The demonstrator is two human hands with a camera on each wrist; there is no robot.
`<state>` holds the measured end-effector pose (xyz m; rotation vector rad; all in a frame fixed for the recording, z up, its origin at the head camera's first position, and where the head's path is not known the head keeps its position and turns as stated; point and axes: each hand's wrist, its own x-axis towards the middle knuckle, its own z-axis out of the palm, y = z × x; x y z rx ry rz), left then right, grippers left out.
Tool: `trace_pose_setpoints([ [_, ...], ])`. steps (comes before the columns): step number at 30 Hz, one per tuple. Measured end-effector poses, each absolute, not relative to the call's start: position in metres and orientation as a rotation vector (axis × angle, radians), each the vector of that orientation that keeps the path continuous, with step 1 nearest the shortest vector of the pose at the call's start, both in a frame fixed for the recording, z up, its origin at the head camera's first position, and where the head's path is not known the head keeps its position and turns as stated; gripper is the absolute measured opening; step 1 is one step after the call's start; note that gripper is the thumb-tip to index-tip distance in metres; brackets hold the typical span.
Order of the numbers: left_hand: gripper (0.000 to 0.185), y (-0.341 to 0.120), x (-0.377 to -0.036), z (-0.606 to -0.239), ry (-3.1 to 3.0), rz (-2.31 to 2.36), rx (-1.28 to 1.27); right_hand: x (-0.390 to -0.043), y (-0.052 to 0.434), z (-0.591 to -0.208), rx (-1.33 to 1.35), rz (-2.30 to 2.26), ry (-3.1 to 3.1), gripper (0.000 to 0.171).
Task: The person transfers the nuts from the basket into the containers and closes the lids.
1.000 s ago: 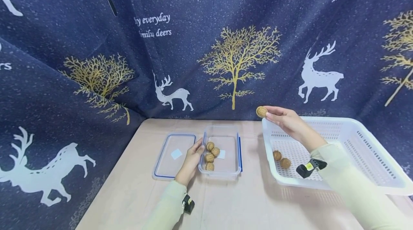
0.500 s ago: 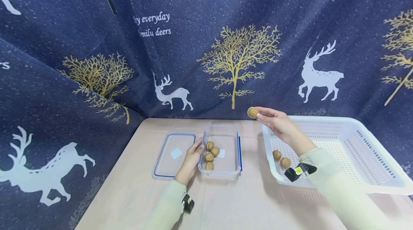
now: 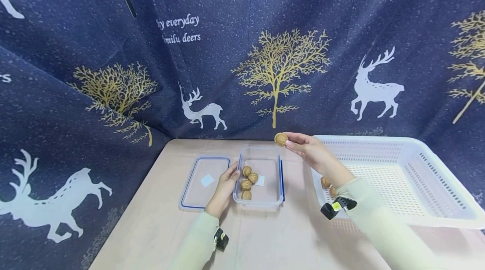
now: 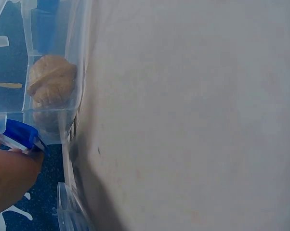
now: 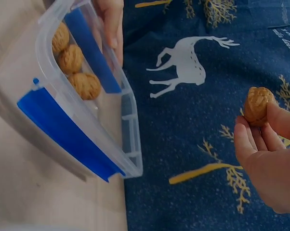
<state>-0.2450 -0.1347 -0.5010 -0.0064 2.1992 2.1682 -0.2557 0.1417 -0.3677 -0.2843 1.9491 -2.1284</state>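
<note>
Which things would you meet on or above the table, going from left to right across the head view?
Blue-edged lid, left hand, clear container, raised walnut, right hand, white basket.

On the surface [image 3: 265, 236], the lid [image 3: 193, 192] lies left of the container [image 3: 257, 206], the basket [image 3: 417, 219] to its right. Four walnuts [image 3: 246, 185] sit along the container's left side; two walnuts [image 3: 325, 183] in the basket's left end. My left fingers [image 3: 230, 170] touch the container's left side; my right fingers [image 3: 299, 136] hold another walnut [image 3: 280, 139] in the air.
</note>
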Motion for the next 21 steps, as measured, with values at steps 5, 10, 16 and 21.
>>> trace_pose_setpoints([
  [5, 0.048, -0.135, -0.243, -0.498, 2.163, 2.175, -0.001, -0.254, 0.131, -0.374, -0.262, -2.126, 1.909, 0.052],
  [10, 0.047, -0.133, -0.231, -0.478, 2.174, 2.150, 0.017, -0.254, 0.125, -0.381, -0.278, -2.091, 1.936, 0.051],
  [16, 0.048, -0.133, -0.228, -0.475, 2.173, 2.155, 0.013, -0.256, 0.117, -0.392, -0.304, -2.075, 1.927, 0.050],
  [21, 0.047, -0.132, -0.226, -0.470, 2.183, 2.141, 0.014, -0.253, 0.107, -0.402, -0.321, -2.083, 1.891, 0.049],
])
